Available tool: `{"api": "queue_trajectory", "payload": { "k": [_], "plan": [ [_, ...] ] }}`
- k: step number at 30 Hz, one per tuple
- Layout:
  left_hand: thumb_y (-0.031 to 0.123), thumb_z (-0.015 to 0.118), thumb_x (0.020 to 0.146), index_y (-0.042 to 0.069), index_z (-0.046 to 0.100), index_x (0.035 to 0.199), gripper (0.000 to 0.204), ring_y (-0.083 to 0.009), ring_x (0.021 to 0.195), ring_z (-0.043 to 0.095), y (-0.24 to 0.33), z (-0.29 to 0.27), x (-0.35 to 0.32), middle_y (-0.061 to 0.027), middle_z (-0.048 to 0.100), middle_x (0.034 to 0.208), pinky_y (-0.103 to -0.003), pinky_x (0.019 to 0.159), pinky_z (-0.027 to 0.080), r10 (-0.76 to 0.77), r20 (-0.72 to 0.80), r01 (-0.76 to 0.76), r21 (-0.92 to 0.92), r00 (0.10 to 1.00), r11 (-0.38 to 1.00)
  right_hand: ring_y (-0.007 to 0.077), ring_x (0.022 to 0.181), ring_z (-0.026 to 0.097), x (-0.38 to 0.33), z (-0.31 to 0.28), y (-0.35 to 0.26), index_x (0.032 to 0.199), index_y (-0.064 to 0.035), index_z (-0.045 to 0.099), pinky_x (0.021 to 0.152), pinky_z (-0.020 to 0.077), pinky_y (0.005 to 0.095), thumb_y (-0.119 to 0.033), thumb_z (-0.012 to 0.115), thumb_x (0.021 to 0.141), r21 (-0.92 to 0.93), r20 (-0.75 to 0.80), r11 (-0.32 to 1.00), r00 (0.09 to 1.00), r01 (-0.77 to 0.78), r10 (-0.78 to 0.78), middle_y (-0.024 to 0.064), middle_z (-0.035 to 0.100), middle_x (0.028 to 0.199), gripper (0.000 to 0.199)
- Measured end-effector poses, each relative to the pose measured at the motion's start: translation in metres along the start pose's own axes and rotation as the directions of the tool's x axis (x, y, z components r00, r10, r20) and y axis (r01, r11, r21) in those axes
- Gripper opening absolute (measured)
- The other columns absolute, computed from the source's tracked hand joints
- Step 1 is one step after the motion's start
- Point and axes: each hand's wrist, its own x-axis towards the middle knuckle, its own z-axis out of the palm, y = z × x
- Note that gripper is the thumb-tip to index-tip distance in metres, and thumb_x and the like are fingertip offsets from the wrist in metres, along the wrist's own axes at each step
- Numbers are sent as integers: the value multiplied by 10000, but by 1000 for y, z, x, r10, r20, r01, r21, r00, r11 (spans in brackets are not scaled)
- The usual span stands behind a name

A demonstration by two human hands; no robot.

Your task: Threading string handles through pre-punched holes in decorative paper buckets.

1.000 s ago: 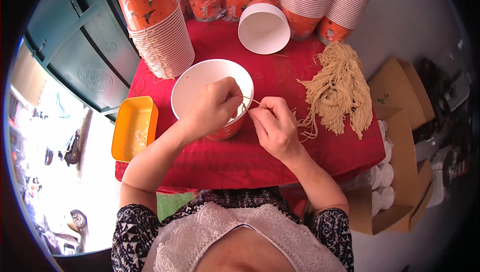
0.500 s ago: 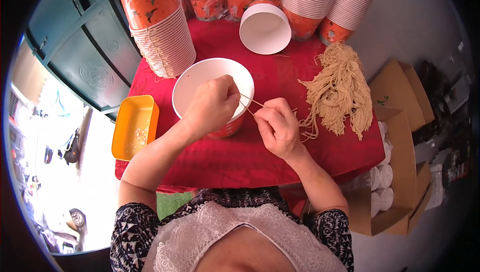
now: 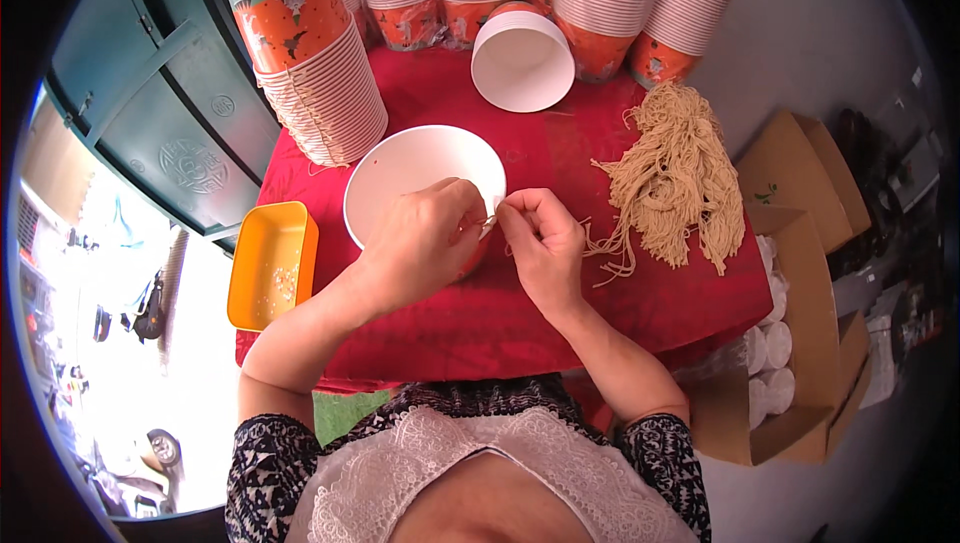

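Note:
A white-lined paper bucket [image 3: 400,168] with an orange outside stands upright in front of me on the red cloth. Over its near right rim, my left hand [image 3: 425,243] is closed on a thin beige string [image 3: 489,222]. Close beside it, my right hand [image 3: 548,243] pinches the string between thumb and forefinger. Most of the string is hidden by my fingers, so how it joins the bucket cannot be made out. A bundle of beige strings [image 3: 685,183] lies to the right, some loose ends trailing toward my right hand.
At the left, a tall stack of paper buckets [image 3: 325,93] has strings along its side. A yellow plastic tray [image 3: 240,278] with small white bits sits near the left edge. One bucket [image 3: 522,63] lies tipped behind, before plastic-wrapped stacks [image 3: 610,3]. An open cardboard box [image 3: 815,313] stands right.
My hands have come closer together, and the string stretched between them is now mostly covered by my fingers. My right hand has moved slightly left. The view has shifted a little.

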Motion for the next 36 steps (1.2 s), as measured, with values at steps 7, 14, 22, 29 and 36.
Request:
{"api": "queue_trajectory", "payload": {
  "k": [7,14,22,29,36],
  "plan": [
    [31,673,785,-13,606,848,102,-351,706,666,-3,0,-2,-165,660,787,-410,627,522,24,-15,-26,-91,1000,996,-11,540,444,0,4,-5,926,-31,580,472,348,200,22,677,896,-70,4,995,997,77,-77,-43,534,609,114],
    [47,674,811,-22,634,828,82,-329,670,677,1,1,0,-171,669,738,-393,604,526,-15,-17,12,-123,1000,992,120,515,582,4,4,-6,924,-26,580,464,422,270,83,636,856,-249,55,917,950,313,-309,63,587,612,140],
    [67,643,849,-44,673,820,118,-215,610,675,-3,3,3,-153,685,705,-332,573,524,-138,-5,132,-251,990,959,265,558,659,5,-3,-9,930,-15,607,490,506,356,58,661,810,-381,173,760,849,526,-500,131,636,661,151],
    [64,642,852,-46,668,845,113,-202,669,677,-7,5,4,-149,690,731,-320,623,529,-129,-14,119,-300,992,946,195,564,665,0,-3,-10,910,-3,628,497,500,305,45,673,827,-259,147,908,943,328,-299,124,660,687,105],
    [6,640,834,-27,641,894,68,-234,709,692,-7,7,5,-140,696,786,-331,655,536,-186,-57,155,-347,981,925,9,558,486,2,-10,-9,924,7,666,489,380,196,-51,632,940,115,184,991,982,-64,42,-58,587,668,69]
  ]
}}
